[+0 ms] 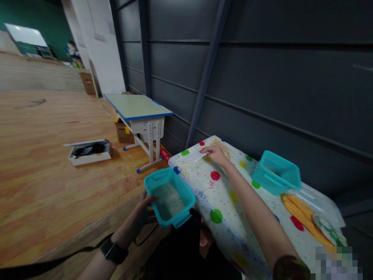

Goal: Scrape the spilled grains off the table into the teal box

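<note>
My left hand grips the near left side of a teal plastic container, with the thumb over its rim. White grains that look like rice cover the container's bottom. It is held just off the table's left edge, tilted toward me. Over the far left end of the table, my right hand is closed on a flat white slotted tool, which lies low at the tablecloth. Beside that hand, tan grains are scattered on the cloth.
A balloon-print cloth covers the table. To the right stand a second teal container, a clear lid, a yellow cloth and a plate. Beyond are a desk, an open white box and a dark panelled wall.
</note>
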A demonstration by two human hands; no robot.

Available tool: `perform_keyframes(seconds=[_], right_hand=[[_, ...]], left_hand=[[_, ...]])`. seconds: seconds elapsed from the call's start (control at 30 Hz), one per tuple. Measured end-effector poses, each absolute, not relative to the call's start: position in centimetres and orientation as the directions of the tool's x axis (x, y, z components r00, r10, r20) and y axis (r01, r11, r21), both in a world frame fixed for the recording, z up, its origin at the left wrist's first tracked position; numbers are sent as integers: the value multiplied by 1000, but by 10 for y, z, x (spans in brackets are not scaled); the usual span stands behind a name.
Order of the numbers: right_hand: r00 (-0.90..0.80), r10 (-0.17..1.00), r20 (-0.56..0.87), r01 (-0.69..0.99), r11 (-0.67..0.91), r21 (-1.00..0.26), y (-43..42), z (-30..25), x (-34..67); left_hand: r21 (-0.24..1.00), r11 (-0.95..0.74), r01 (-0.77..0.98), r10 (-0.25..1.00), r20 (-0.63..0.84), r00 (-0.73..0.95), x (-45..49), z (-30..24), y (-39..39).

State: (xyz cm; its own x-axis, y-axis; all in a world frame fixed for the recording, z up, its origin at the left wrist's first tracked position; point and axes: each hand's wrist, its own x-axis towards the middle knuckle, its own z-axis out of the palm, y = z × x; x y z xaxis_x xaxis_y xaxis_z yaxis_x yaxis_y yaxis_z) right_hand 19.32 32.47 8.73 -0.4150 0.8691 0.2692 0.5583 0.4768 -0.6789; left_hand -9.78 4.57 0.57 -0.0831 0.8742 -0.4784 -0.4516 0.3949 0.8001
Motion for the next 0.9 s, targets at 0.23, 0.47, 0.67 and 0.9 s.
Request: perform_keyframes(seconds=[0.23,0.47,0.67,0.9], right_hand=[[-417,885,207,620,444,-647,316,102,200],[-424,875,232,623,468,-627,309,115,203],[-391,866,312,605,498,-621,305,113,188],[-496,826,268,612,552,-567,293,106,187]], left_hand=[[806,399,-438,881,-469,-61,-96,16,42],[809,374,-453,880,-464,-104,-95,24,38],[803,381,-458,889,-455,-59,-98,14,39],[818,390,-422,897,-441,-26,-100,9,39]])
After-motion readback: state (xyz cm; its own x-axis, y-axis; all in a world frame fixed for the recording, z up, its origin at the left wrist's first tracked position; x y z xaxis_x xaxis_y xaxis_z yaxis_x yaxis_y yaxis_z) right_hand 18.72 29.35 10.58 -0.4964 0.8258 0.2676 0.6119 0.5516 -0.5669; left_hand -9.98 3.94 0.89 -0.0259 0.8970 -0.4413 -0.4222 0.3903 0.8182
